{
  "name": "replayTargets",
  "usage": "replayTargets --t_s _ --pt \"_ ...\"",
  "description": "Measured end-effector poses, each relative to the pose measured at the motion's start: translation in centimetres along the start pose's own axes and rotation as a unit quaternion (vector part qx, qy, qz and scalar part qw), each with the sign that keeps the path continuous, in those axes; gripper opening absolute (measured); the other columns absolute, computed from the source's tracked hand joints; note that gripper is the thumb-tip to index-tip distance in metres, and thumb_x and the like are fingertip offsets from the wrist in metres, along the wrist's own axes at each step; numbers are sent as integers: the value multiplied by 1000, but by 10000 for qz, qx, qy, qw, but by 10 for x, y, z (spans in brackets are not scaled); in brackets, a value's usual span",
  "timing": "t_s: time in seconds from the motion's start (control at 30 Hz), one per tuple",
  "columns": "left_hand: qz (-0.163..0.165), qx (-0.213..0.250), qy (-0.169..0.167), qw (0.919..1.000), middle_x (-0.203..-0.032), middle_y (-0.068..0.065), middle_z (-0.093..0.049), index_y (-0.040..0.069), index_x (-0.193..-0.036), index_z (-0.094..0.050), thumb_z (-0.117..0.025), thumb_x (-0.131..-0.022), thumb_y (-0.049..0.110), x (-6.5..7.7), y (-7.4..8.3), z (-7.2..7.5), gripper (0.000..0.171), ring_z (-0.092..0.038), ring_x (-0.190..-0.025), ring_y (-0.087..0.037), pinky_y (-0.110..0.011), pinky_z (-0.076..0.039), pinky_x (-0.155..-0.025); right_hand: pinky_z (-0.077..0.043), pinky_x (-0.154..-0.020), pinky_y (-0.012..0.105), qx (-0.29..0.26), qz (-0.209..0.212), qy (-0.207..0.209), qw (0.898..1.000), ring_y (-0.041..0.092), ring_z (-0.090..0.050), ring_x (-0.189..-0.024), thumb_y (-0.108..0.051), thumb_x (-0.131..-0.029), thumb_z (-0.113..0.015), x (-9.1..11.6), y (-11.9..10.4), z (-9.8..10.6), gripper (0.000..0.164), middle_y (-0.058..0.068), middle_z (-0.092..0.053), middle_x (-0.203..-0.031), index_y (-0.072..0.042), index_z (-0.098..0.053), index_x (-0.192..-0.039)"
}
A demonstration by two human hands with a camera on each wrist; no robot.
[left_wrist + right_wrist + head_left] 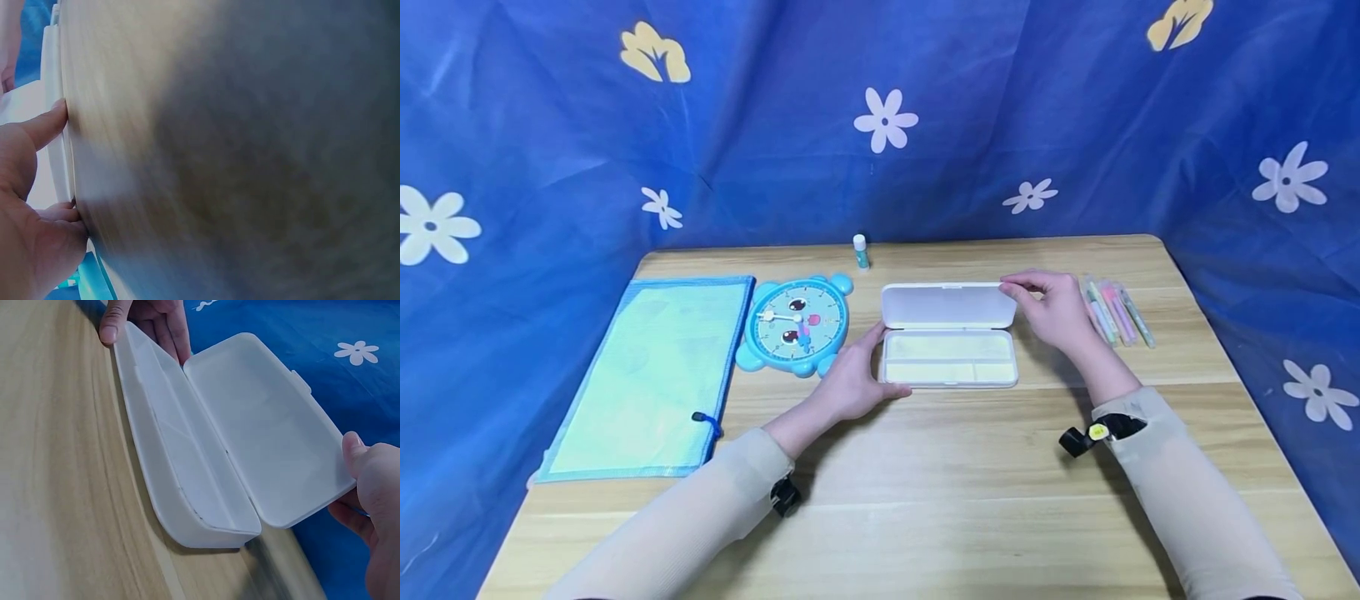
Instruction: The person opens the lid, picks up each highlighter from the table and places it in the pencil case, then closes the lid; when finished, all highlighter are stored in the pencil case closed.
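A white plastic pencil case [925, 373] lies with its lid [947, 307] raised in the middle of the table, and no pens show in its compartments. My left hand [853, 379] grips the left end of the base, thumb at the front side and fingers toward the back; the left wrist view catches the thumb [49, 125] against the case's side. At the lid's right outer corner, my right hand [1054, 310] pinches the edge between thumb and fingers. The right wrist view gives the hinge and the inner face of the lid [269, 425] plainly.
Several pastel pens [1122, 313] lie right of my right hand. A glue stick [861, 252] stands near the back edge. To the left are a blue toy clock [801, 337] and a light-green zip folder [647, 375]. A blue flowered cloth [775, 125] hangs behind the table.
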State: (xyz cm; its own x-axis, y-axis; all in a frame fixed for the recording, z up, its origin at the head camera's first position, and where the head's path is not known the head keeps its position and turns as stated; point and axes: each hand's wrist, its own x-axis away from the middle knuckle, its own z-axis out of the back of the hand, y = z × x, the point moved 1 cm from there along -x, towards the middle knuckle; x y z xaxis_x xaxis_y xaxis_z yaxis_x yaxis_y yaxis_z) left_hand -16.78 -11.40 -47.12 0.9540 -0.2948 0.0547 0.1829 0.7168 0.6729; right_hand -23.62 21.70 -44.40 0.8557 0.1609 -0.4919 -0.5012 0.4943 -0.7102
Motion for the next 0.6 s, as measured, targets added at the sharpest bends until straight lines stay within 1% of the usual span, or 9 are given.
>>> replayTargets --t_s 0.23,0.43,0.6 --pt "17 33 -12 10000 -161 -11 -49 10 -167 -31 -100 -74 40 1 0 0 120 -44 -148 -30 -49 -36 -120 -54 -73 16 -42 -524 -14 9986 14 -72 -81 -11 -98 -78 -8 2 -5 13 11 -80 -94 -1 -84 -104" --pt "94 -9 -45 9999 -160 -11 -50 11 -167 -32 -99 -74 41 2 1 1 119 -47 -144 -34 -51 -38 -118 -52 -65 16 -191 -801 -39 9966 12 -70 -75 -10 -99 -77 -14 5 -9 14 15 -80 -93 2 -83 -103" --pt "94 -96 -22 9999 -159 -12 -51 11 -166 -33 -99 -74 41 2 1 0 118 -49 -140 -38 -53 -40 -116 -51 -65 16 -250 -935 -86 9953 16 -69 -77 -9 -100 -76 -17 9 -12 15 17 -79 -94 3 -83 -104"
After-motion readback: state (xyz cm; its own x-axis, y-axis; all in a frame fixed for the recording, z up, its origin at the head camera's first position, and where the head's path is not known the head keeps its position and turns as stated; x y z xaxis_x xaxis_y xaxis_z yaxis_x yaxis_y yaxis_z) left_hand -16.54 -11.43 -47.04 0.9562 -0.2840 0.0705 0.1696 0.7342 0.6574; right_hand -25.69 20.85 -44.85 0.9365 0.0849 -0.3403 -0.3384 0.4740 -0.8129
